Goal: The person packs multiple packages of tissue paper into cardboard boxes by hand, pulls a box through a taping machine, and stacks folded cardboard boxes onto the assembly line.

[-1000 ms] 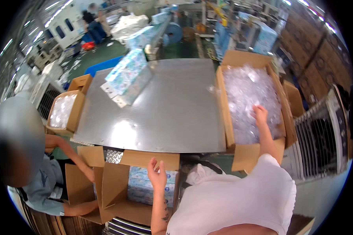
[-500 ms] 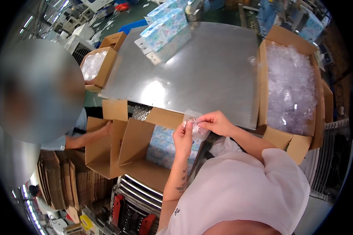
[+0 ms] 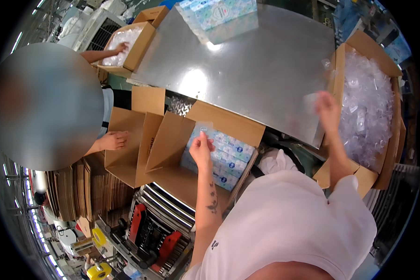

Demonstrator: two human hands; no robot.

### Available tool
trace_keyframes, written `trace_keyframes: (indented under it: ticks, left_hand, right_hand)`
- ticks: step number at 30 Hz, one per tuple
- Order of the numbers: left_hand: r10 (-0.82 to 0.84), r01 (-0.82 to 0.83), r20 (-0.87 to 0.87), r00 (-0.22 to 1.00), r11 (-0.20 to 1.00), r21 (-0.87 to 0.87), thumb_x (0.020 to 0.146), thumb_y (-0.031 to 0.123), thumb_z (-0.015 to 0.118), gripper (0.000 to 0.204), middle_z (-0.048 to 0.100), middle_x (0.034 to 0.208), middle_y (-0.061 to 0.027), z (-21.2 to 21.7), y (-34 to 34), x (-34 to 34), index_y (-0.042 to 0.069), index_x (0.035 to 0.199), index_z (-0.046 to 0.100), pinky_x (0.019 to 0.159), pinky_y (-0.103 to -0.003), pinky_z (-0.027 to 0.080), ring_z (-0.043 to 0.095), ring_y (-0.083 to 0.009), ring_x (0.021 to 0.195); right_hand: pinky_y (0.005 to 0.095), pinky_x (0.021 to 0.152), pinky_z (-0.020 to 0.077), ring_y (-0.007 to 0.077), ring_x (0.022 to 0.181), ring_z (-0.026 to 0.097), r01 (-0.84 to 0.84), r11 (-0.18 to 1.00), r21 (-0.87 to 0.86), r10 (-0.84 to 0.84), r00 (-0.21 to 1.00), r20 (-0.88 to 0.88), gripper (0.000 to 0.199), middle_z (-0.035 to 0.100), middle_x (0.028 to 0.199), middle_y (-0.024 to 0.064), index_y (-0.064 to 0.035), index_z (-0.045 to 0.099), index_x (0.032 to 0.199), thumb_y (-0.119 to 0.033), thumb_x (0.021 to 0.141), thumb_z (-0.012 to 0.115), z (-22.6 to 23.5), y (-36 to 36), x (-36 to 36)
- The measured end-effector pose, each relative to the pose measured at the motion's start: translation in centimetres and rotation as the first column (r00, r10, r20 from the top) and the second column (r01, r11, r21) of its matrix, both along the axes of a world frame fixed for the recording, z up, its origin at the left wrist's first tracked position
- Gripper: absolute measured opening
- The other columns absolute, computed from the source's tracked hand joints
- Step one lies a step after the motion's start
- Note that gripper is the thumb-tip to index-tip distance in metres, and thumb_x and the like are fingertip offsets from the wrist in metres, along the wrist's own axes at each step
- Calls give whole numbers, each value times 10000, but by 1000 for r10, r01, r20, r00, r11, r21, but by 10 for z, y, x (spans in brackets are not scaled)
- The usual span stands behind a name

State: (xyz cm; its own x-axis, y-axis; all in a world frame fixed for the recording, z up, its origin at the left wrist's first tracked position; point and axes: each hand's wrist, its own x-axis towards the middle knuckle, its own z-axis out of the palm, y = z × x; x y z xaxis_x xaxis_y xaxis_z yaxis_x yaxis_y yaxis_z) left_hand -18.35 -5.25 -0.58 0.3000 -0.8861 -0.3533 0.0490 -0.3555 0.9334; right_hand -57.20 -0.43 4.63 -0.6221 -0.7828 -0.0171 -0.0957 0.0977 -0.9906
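Observation:
Between thumb and fingers my left hand (image 3: 201,148) pinches a small clear plastic piece (image 3: 204,126) above an open cardboard carton (image 3: 171,144). Inside that carton lie several blue-patterned packs (image 3: 231,158), partly hidden by my left hand and forearm. My right hand (image 3: 328,109), blurred by motion, is over the right edge of the metal table. A translucent plastic piece (image 3: 310,101) is at its fingers. Beside that hand stands a large cardboard box (image 3: 338,77) filled with clear plastic pieces (image 3: 366,107).
A co-worker's hand (image 3: 114,140) is at a second open carton (image 3: 122,161); the other (image 3: 121,48) reaches into a box of clear plastic (image 3: 147,39). Blue-patterned packs (image 3: 224,14) stand on the metal table (image 3: 247,60). Flattened cartons (image 3: 95,191) and a roller conveyor (image 3: 170,200) lie below.
My hands have come apart: the right swung right toward the plastic-filled box, while the left stays above the carton with a clear piece. The co-worker's far hand now reaches into the far-left box.

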Motion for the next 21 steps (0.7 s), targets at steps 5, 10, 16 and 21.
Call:
trace_keyframes:
  ticks: [5,10,16,21]
  left_hand:
    - [-436,111,527,729,836,538,850,393,602,434,631,667,-161,-184,36,91,-40,874,624,612,-419,498,605,-331,620]
    - [-497,24,727,474,833,553,837,359,568,423,599,1037,-229,-203,64,95,-24,1013,599,795,-475,465,558,-429,902]
    - [-587,97,780,215,808,581,805,415,591,621,240,1443,-226,-135,38,59,111,1323,432,1019,-592,238,201,-392,1334]
    - [-726,55,619,300,661,749,797,465,586,730,77,1498,-187,-162,54,75,174,1408,313,1012,-669,142,66,-377,1376]
  right_hand:
    - [204,504,398,40,599,480,477,879,25,-444,836,-322,234,563,714,-19,-33,609,1001,-242,927,532,-80,83,-176]
    - [221,486,418,62,592,502,643,753,139,-615,763,-197,254,558,704,-13,-31,611,1020,-254,916,552,-120,175,-208]
    - [332,659,498,185,724,608,727,544,420,14,492,-870,440,643,832,80,11,546,1193,-291,876,589,-111,195,-227]
    - [329,732,488,214,835,625,675,696,246,-202,513,-835,455,657,938,124,-7,530,1229,-280,871,589,-106,172,-233]
